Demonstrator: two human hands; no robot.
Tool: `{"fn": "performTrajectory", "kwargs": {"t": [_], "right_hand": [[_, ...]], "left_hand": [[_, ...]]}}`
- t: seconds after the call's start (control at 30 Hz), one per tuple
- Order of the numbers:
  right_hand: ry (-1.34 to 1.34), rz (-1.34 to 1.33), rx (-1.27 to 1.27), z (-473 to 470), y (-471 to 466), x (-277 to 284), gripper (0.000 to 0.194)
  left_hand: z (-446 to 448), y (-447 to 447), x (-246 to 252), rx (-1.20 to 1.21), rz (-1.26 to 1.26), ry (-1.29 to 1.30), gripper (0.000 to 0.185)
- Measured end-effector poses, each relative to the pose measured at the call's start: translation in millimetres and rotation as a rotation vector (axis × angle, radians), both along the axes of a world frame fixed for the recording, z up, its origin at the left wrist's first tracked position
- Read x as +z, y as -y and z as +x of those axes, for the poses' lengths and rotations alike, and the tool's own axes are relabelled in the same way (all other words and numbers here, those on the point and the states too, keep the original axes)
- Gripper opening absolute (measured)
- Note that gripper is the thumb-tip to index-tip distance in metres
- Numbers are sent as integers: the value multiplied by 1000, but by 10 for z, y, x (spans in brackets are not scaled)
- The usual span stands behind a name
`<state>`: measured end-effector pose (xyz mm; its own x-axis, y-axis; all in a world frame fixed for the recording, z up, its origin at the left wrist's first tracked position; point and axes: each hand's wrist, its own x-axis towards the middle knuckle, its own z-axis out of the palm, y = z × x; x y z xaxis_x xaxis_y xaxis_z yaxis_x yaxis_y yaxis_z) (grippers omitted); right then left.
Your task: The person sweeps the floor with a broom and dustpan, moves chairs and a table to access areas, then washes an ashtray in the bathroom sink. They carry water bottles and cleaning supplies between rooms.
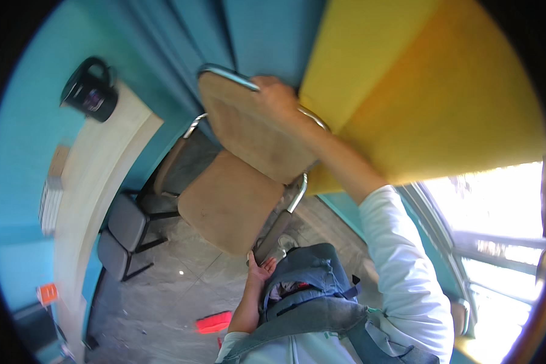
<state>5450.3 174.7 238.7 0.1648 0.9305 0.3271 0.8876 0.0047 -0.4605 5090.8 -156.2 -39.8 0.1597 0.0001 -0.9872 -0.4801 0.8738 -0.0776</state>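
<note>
Before me stands an armchair with a brown padded backrest (259, 123), a matching seat (232, 200) and chromed metal tubing. My right hand (277, 98) grips the top edge of the backrest, its fingers over the rim. Lower down, my left hand (260, 269) is at the front end of the brown armrest (275, 234), palm up, with thumb and fingers apart on either side of it. Whether that palm bears any weight cannot be seen. The chair's other armrest (169, 161) lies on the far left side.
A pale wooden counter (113, 132) along the left wall carries a black jug (91, 93). Two grey chairs (125, 227) stand beneath it. On the tiled floor (164, 295) lies a red brush head (214, 322). Blue curtains (273, 36) and a yellow wall (418, 104) border the chair.
</note>
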Motion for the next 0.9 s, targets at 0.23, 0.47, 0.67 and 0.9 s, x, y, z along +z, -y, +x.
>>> {"fn": "performTrajectory", "kwargs": {"t": [0.23,0.47,0.67,0.9], "right_hand": [[-224,-461,-60,-1226,2780,-1417,15],[-583,-1384,-962,-2694,6839,-1473,21],[-827,-914,-1654,-3521,7474,-1351,21],[-511,-442,-2127,-2996,8028,-1631,34]], "left_hand": [[-501,-448,-256,-520,5,337,110],[-648,-850,40,-1101,150,481,67],[260,-1033,618,-1406,57,336,32],[2344,-406,2614,-1573,2183,591,30]]}}
